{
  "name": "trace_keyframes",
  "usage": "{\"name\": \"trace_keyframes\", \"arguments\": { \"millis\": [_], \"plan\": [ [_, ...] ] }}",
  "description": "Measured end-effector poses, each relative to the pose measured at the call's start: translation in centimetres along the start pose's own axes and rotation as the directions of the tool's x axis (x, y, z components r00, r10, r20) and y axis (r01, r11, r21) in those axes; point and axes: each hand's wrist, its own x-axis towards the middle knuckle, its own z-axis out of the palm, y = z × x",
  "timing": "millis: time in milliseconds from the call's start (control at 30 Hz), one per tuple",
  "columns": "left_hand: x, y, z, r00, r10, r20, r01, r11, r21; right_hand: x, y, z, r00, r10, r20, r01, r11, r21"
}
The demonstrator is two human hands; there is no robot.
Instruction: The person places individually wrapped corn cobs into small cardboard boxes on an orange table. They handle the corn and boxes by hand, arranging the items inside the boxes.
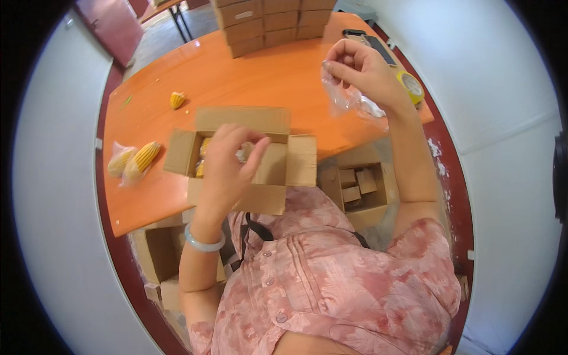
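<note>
My left hand (233, 157) hovers over an open cardboard box (301, 159). Its thumb and fingers curve around a gap, with nothing visible held in them. Inside the box, yellow corn cobs (200, 168) show at the left, partly covered by this hand; plastic glints through the gap. Higher up at the right, my right hand (361, 73) pinches a clear plastic bag (344, 97), which hangs crumpled below the fingers. Two corn cobs in clear plastic (144, 159) lie on the orange table left of the box.
A stack of closed cardboard boxes (277, 22) stands at the table's (266, 75) far side. A corn piece (177, 100) lies behind the box. Yellow tape (412, 87) and a dark phone-like device (379, 49) sit at right. Open cartons (364, 217) (164, 253) stand on the floor either side.
</note>
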Motion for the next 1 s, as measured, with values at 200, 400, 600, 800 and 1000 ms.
{"name": "trace_keyframes", "arguments": {
  "millis": [200,400,600,800,1000],
  "plan": [
    [-0.4,0.9,0.6,0.956,-0.273,0.108,0.278,0.722,-0.634,2.1,-3.2,8.8,0.934,-0.116,0.337,0.137,0.990,-0.038],
    [-2.9,-0.9,-1.0,0.899,-0.397,0.188,0.382,0.498,-0.778,4.6,-3.1,12.4,0.876,-0.177,0.448,0.180,0.983,0.036],
    [-5.7,-3.5,-2.3,0.844,-0.531,0.078,0.259,0.276,-0.926,5.3,-1.6,13.5,0.858,0.027,0.514,-0.109,0.986,0.130],
    [-6.6,-4.1,-4.1,0.774,-0.633,-0.025,0.150,0.222,-0.964,4.6,0.6,14.9,0.738,0.087,0.669,-0.269,0.948,0.173],
    [-8.9,-6.3,-5.3,0.793,-0.607,-0.049,0.099,0.208,-0.973,6.5,1.9,14.6,0.838,0.062,0.542,-0.239,0.935,0.263]
  ]
}}
